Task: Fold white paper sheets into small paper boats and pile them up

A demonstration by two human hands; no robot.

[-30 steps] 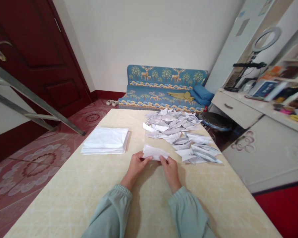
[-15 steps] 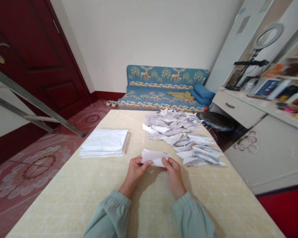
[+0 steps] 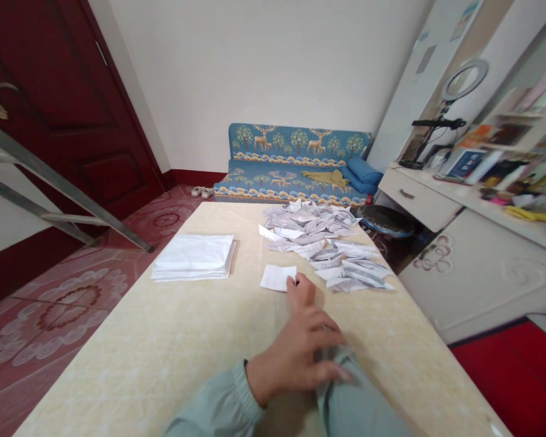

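Observation:
My right hand [image 3: 301,293] is closed, pinching the right edge of a small folded piece of white paper [image 3: 276,277] near the middle of the table. My left hand [image 3: 298,352] reaches across my right wrist and lies over the cuff of the right sleeve. Its fingers are spread apart, slightly blurred, and hold no paper. To the right of the paper, a spread heap of folded paper pieces [image 3: 312,226] covers the table's far right part. On the left lies a neat stack of white sheets [image 3: 193,256].
The table [image 3: 164,340] has a pale patterned cover. Beyond it stands a blue sofa [image 3: 295,173] with a deer print. A metal ladder [image 3: 64,182] leans at the left by a dark red door [image 3: 82,109]. A round stool [image 3: 384,218] and a white cabinet [image 3: 473,273] stand right.
My left hand has let go of the folded paper and moved right and nearer, onto my right wrist. The paper stays in my right hand. The view has turned slightly right.

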